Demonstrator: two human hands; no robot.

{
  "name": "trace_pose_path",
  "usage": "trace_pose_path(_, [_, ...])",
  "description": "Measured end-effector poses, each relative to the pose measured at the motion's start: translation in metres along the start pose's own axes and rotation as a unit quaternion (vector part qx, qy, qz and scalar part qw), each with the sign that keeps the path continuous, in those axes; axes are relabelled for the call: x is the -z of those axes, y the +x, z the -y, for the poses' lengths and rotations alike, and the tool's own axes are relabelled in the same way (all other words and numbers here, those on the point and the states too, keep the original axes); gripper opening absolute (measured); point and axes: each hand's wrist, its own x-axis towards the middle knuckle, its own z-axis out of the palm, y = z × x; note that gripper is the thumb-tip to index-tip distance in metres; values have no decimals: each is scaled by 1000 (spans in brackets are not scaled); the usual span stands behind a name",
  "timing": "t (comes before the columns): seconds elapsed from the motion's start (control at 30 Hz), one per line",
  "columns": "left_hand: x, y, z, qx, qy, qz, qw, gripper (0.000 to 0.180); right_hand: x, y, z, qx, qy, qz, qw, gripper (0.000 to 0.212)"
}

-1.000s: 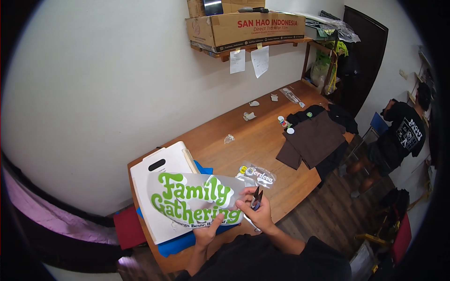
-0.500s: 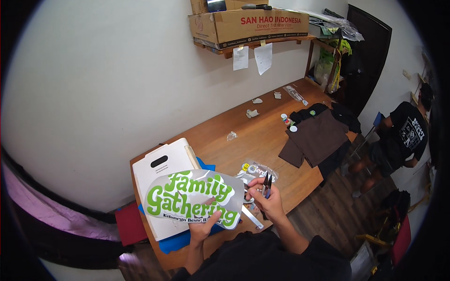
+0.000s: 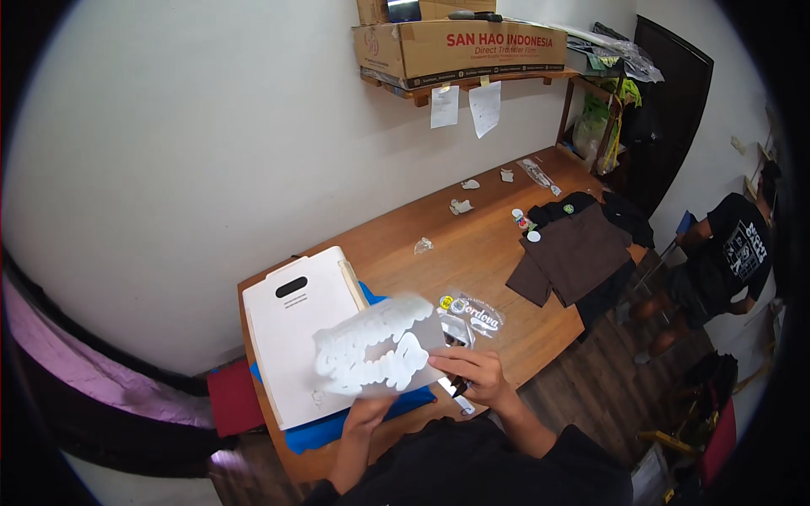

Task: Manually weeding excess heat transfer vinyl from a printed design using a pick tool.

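A translucent sheet of transfer film (image 3: 378,347) with a white-backed printed shape is held up over the front of the table, slightly blurred. My left hand (image 3: 369,413) grips its lower edge, fingers partly hidden behind it. At the sheet's right edge, the fingers of my right hand (image 3: 477,375) touch the film. The same hand keeps thread snips (image 3: 459,386) in its palm, their dark blades pointing down and mostly covered. Beneath the sheet lies a white board (image 3: 291,337) with an oval handle slot, resting on blue cloth (image 3: 314,437).
Clear printed film (image 3: 481,316) and a metal ruler (image 3: 460,401) lie beside my right hand. Folded dark garments (image 3: 569,253) cover the table's right end. Film scraps (image 3: 460,207) dot the back. Cardboard boxes (image 3: 472,55) sit on a shelf above. A person (image 3: 734,244) stands at far right.
The film sheet has been turned over, from its green lettered face to its white back. My right hand has turned the snips from pointing up to pointing down and reached the sheet's edge.
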Motion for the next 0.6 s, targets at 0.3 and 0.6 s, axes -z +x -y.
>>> trace_pose_path(0.3, [-47, -17, -1, -162, -6, -43, 986, 78, -22, -15, 12, -98, 180, 31, 978, 21])
trace_pose_path(0.6, [-46, -24, 8, -152, -35, -84, 984, 66, -32, -9, 13, -329, 270, -54, 903, 24])
